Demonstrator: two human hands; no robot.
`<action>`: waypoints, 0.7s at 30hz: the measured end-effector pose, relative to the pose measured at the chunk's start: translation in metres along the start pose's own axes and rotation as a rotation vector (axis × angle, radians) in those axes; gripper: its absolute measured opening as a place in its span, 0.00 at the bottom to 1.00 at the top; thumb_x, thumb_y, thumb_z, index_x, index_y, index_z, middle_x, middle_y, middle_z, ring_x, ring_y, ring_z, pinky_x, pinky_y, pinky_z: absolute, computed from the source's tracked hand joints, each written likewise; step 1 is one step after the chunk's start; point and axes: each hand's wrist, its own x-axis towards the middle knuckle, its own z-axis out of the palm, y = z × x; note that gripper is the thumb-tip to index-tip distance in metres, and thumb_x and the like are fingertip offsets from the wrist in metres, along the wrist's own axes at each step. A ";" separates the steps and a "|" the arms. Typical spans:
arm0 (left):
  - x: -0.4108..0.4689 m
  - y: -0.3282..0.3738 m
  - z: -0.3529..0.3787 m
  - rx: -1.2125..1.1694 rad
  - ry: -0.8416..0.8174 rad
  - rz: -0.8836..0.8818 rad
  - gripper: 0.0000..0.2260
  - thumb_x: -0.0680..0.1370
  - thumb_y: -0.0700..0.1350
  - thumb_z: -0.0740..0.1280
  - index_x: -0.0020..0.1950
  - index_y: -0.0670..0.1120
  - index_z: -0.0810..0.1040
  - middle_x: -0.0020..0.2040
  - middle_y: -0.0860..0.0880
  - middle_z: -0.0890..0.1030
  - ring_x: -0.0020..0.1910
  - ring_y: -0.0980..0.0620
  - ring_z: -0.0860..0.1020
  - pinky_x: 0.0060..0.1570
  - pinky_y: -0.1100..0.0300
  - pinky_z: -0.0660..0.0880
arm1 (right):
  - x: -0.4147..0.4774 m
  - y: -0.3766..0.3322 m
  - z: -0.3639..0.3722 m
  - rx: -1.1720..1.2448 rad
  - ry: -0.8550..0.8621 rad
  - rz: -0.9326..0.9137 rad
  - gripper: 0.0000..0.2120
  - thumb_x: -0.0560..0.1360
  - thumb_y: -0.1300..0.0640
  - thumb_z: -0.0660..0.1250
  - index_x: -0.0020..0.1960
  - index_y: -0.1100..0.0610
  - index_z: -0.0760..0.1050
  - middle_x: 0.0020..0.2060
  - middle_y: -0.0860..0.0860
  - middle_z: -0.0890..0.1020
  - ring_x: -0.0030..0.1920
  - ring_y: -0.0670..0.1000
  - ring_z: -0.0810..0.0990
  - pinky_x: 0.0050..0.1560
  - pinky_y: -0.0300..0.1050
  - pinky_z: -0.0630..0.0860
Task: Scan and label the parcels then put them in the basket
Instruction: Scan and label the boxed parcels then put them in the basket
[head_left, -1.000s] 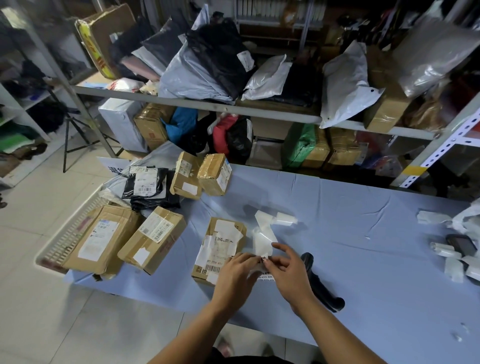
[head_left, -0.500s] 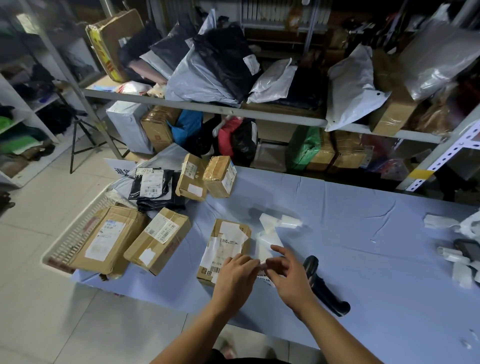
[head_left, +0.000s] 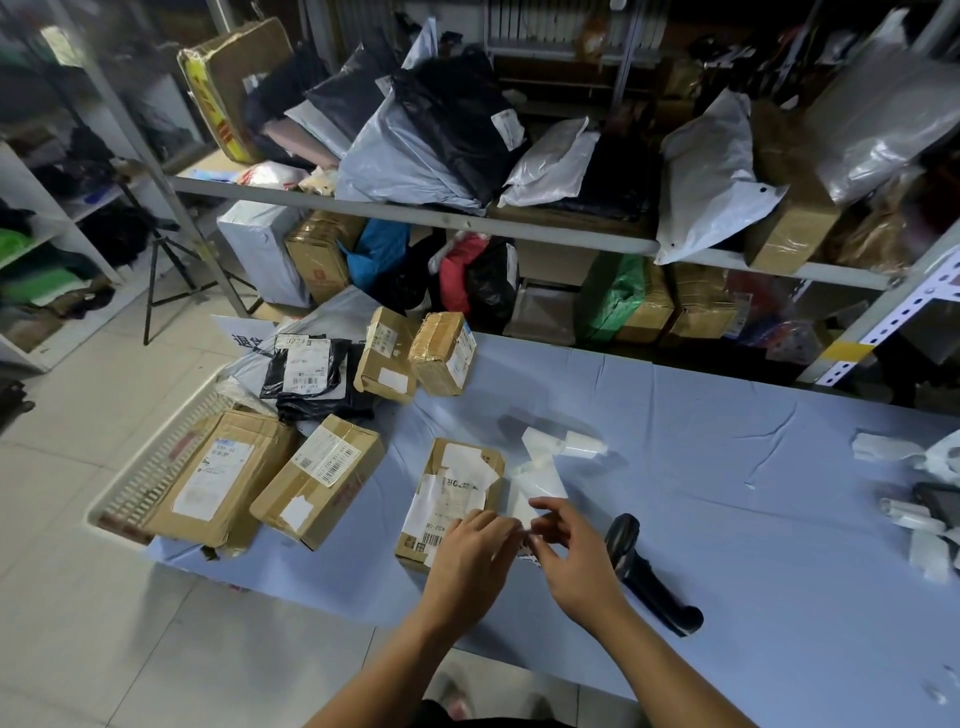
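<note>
At the front edge of the bench (head_left: 675, 467), left hand (head_left: 475, 551) and right hand (head_left: 574, 558) are pinching the label (head_left: 537, 488) beside the parcel (head_left: 452, 499), risking tearing it if peeling unevenly.

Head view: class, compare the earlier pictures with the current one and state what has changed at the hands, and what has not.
Little moved. The right hand spread its fingers from a tight pinch; whether it still holds the label strip is unclear. The left hand kept pinching the strip's near end beside the parcel. Parcel, scanner and basket stayed put.
</note>
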 end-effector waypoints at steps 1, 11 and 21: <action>0.000 0.001 0.000 -0.008 0.000 -0.004 0.04 0.79 0.46 0.67 0.51 0.49 0.82 0.47 0.53 0.83 0.45 0.52 0.79 0.43 0.62 0.73 | 0.000 0.000 0.000 -0.004 -0.004 0.002 0.17 0.78 0.63 0.68 0.60 0.44 0.73 0.50 0.45 0.81 0.52 0.45 0.81 0.43 0.28 0.76; 0.015 0.012 -0.002 -0.256 0.157 -0.454 0.06 0.82 0.44 0.64 0.48 0.49 0.80 0.47 0.55 0.81 0.43 0.56 0.76 0.43 0.69 0.72 | 0.004 0.019 -0.007 -0.021 0.018 0.096 0.20 0.78 0.65 0.67 0.60 0.44 0.71 0.50 0.47 0.81 0.51 0.48 0.81 0.45 0.35 0.80; 0.035 0.013 -0.022 -0.100 0.400 -0.273 0.13 0.81 0.48 0.61 0.46 0.43 0.81 0.45 0.49 0.81 0.44 0.49 0.76 0.42 0.52 0.76 | 0.007 0.023 -0.023 -0.220 0.305 0.364 0.14 0.75 0.62 0.68 0.60 0.55 0.75 0.52 0.52 0.80 0.49 0.52 0.80 0.48 0.48 0.79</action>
